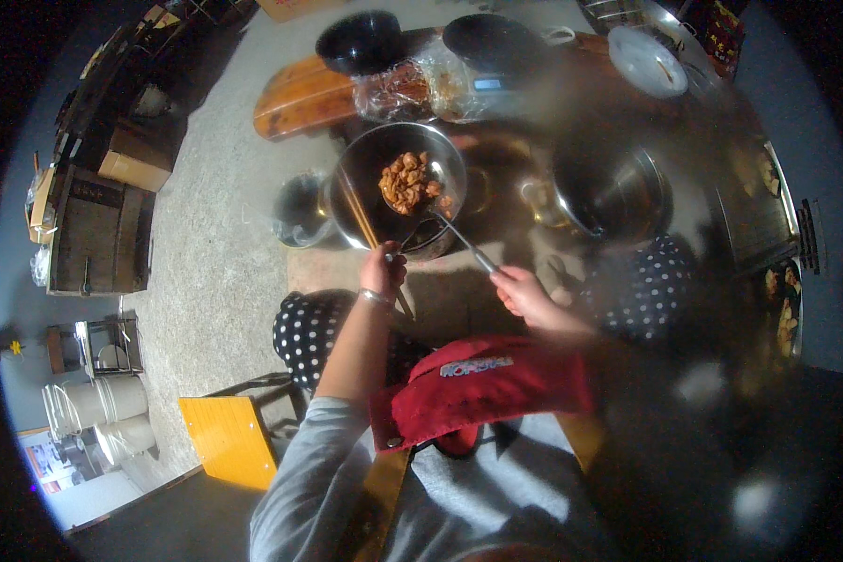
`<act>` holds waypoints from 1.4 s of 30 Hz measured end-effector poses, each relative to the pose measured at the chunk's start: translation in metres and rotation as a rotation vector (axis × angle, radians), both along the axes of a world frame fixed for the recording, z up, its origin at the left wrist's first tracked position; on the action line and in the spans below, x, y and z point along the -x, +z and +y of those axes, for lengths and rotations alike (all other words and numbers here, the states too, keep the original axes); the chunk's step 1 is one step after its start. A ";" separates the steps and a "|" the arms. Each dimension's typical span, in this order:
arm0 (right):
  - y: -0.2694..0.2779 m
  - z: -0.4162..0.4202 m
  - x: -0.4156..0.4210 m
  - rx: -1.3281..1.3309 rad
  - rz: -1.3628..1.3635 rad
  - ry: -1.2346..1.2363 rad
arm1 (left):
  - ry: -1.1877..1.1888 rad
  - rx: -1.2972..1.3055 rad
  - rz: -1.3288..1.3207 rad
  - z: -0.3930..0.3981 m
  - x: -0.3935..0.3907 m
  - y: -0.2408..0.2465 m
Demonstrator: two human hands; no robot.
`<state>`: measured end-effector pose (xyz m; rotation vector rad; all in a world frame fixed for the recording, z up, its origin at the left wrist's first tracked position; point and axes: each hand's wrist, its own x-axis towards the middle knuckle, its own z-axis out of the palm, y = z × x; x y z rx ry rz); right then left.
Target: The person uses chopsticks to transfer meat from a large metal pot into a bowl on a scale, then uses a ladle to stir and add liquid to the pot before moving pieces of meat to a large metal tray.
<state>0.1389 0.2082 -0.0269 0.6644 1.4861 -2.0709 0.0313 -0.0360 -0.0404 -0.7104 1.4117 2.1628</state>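
Note:
My left hand (385, 270) is closed around a pair of long wooden chopsticks (357, 200); their far ends reach inside a wide metal pan (351, 225). In my right hand (527, 295) is the grey handle of a long metal utensil (467, 242). The head of that utensil is down among brown, sauce-coated chunks of food (407, 184), so its shape is hard to make out. Most of the chunks lie in one heap, with a few pieces to the lower right. Both hands are on the near side of the pan.
Left of the pan stands a dark pot (301, 207); to the right is a large metal pot (611, 193). Behind are a wooden bench (302, 98), plastic-wrapped food (397, 91), two black pans (360, 42) and a white plate (648, 62). A yellow-topped stool (228, 439) is at lower left.

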 end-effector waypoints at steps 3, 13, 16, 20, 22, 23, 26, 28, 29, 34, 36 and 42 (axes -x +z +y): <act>0.001 0.000 0.000 -0.014 -0.006 0.006 | 0.028 0.011 0.000 0.003 -0.001 0.003; 0.006 -0.001 0.001 -0.033 -0.025 0.012 | -0.010 -0.019 -0.003 -0.001 0.001 -0.001; 0.008 -0.001 0.001 -0.031 -0.014 0.019 | -0.001 -0.025 -0.009 -0.001 0.001 -0.001; 0.005 0.000 0.001 -0.019 -0.001 0.021 | -0.009 -0.015 -0.021 0.001 0.001 0.001; 0.000 0.001 0.001 -0.018 -0.001 0.014 | -0.022 -0.030 -0.015 -0.001 0.003 -0.004; -0.001 0.001 0.000 -0.018 -0.001 0.010 | -0.029 -0.037 -0.013 -0.002 0.004 -0.006; -0.002 0.000 0.000 -0.028 0.007 0.010 | -0.007 -0.038 -0.018 -0.003 0.003 -0.009; -0.001 0.000 0.001 -0.028 0.006 0.012 | 0.001 -0.025 -0.024 0.000 0.002 -0.002; -0.001 0.001 0.001 -0.028 0.005 0.014 | 0.005 -0.019 -0.027 0.001 0.002 0.000; 0.002 0.001 0.001 -0.020 -0.004 0.017 | -0.023 -0.011 -0.024 -0.002 0.003 -0.005; 0.002 0.001 0.001 -0.024 -0.001 0.014 | -0.025 -0.019 -0.021 -0.002 0.003 -0.007; 0.008 0.000 0.001 -0.035 -0.006 0.025 | -0.027 -0.019 -0.001 -0.004 0.003 -0.011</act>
